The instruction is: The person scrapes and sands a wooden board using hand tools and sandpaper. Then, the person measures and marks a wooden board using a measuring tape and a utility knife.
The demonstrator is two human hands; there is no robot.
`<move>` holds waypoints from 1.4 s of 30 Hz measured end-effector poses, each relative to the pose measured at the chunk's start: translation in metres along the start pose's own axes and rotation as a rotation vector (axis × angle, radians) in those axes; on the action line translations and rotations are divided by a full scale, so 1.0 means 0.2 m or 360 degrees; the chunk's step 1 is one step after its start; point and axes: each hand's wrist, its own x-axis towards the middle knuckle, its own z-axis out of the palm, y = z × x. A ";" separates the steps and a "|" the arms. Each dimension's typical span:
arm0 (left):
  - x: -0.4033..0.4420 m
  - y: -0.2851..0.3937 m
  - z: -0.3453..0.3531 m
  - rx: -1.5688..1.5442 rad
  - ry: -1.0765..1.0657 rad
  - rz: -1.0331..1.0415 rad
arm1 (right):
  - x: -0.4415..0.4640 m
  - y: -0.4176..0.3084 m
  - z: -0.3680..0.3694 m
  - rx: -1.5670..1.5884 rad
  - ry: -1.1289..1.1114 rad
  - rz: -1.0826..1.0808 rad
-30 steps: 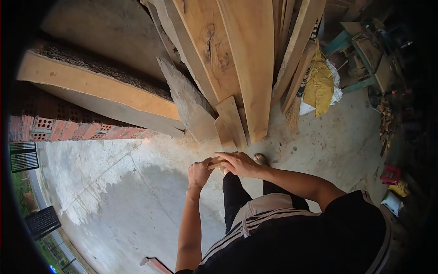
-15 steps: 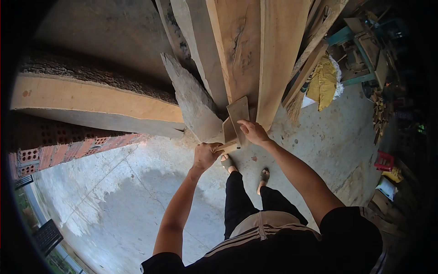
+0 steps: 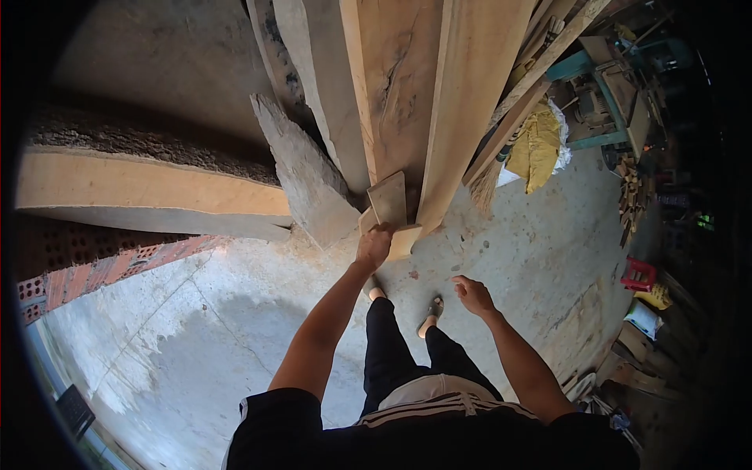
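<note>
Nearest me is the black shirt (image 3: 439, 448). Beyond it, I see the right hand (image 3: 475, 295) above the floor, fingers partly curled; I can't tell whether it is fully closed. The left hand (image 3: 374, 244) has its fingers closed around one end of a pale wood piece (image 3: 404, 241), which sits just before a small board (image 3: 388, 197) at the foot of tall leaning planks (image 3: 474, 102). Under me the concrete floor (image 3: 525, 235) is stained and cracked, with a broad darker patch (image 3: 243, 345) on the left. Around the room I make out a bark-edged slab (image 3: 149, 180) above red hollow bricks (image 3: 117, 262), a red stool (image 3: 640, 274), a yellow sack (image 3: 535, 149) and, farther off, a green frame (image 3: 597, 142).
</note>
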 end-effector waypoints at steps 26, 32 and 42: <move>0.44 0.98 -1.57 -0.0907 0.1544 0.0666 | -0.13 0.65 0.09 0.0079 -0.0097 0.0190; 0.68 1.11 -1.90 -0.1712 0.1317 0.0322 | -0.22 1.14 0.06 0.0304 0.0062 0.0539; 0.41 1.79 -1.56 -0.1574 0.2118 0.0183 | -0.07 1.76 -0.10 0.0400 -0.0283 0.0607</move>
